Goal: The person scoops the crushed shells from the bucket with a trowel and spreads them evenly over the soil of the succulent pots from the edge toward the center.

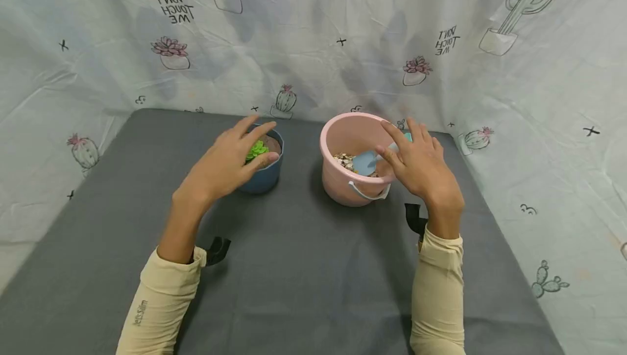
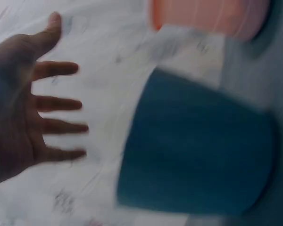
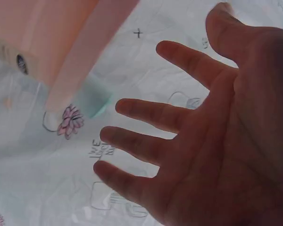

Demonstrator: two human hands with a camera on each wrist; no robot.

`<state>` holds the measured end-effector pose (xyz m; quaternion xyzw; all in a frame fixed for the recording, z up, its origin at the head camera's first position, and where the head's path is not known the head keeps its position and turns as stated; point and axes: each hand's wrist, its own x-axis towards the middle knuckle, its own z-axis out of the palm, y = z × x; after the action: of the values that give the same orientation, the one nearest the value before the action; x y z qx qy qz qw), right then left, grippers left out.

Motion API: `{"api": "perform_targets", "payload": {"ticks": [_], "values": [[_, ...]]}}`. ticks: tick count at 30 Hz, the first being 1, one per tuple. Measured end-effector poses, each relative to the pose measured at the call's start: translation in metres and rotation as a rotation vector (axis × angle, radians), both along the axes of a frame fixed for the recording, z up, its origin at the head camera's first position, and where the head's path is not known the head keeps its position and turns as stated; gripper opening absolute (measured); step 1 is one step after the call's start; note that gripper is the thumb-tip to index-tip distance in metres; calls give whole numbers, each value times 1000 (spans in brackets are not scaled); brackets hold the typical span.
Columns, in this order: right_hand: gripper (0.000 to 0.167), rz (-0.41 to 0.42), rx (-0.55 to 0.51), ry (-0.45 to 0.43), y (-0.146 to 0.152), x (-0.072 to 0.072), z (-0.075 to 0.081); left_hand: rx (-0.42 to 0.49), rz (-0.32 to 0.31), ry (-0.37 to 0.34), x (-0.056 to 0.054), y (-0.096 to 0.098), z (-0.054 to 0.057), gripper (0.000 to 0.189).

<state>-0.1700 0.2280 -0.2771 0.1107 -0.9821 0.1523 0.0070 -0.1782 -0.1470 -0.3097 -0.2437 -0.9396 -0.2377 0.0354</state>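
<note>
My left hand (image 1: 222,161), fingers spread, hovers over the blue pot (image 1: 262,181); in the left wrist view a gap shows between the fingers and the pot (image 2: 198,146). Inside the pot are a green succulent (image 1: 257,150) and a brown filling, partly covered by the hand. With its fingers apart, my right hand (image 1: 421,159) is at the right rim of the pink bucket (image 1: 343,183) and holds nothing. A small shovel with a blue-grey blade (image 1: 364,163) leans inside on pale chips (image 1: 344,160); its light teal handle end (image 1: 407,137) shows beyond the rim, partly behind the hand.
Both containers stand toward the back of a grey-covered table (image 1: 294,279). A white handle (image 1: 368,196) hangs on the bucket's front. Behind and beside the table hangs a pale sheet (image 1: 303,34) printed with cacti. Black wrist mounts (image 1: 217,250) stick out from both sleeves.
</note>
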Motion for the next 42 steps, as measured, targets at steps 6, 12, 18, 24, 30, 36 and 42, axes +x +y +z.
{"api": "perform_targets", "payload": {"ticks": [6, 12, 18, 24, 30, 36, 42], "values": [[52, 2, 21, 203, 5, -16, -15, 196, -200, 5, -9, 36, -13, 59], [45, 48, 119, 127, 3, -40, -19, 186, -181, -67, -26, 72, -24, 71], [35, -19, 245, 106, -7, -44, -23, 236, -206, 41, -36, 99, -36, 68], [20, -36, 345, 233, -19, -42, -31, 281, -192, 90, -32, 102, -42, 58], [48, -29, 257, 220, -25, -54, -36, 283, -177, 68, -31, 98, -41, 54], [34, -60, 132, 162, -11, -54, -37, 262, -199, 79, -34, 104, -44, 51], [24, -81, 6, 134, -1, -54, -31, 259, -201, 84, -38, 104, -44, 56]]}}
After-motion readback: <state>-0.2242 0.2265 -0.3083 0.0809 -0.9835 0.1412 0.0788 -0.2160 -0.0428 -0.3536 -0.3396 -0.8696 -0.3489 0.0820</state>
